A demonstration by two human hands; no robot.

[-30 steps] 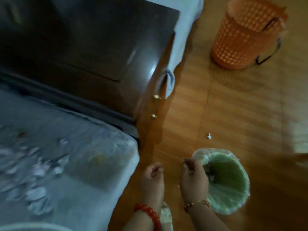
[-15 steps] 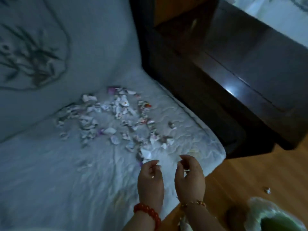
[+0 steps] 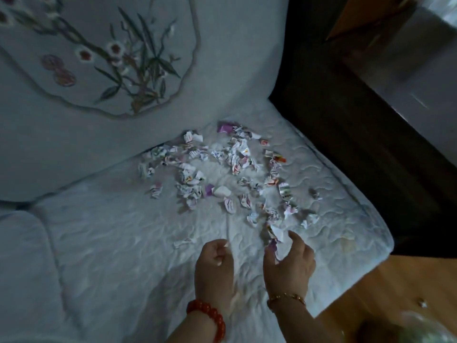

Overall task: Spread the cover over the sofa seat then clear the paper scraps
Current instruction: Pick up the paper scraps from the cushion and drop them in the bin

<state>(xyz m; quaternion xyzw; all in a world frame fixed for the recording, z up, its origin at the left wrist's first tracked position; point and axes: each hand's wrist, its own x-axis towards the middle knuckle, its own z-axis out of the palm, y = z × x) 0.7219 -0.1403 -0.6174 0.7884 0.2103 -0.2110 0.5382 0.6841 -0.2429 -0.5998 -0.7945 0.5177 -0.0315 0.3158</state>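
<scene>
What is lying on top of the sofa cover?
Many crumpled paper scraps lie on the cover, near the back corner. The right hand reaches the nearest. The seat below is hidden.

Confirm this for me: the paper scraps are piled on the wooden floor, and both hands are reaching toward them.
Wrong on the place. The head view shows the paper scraps scattered on the covered sofa seat, not the floor. The left hand and right hand do reach toward them.
</scene>
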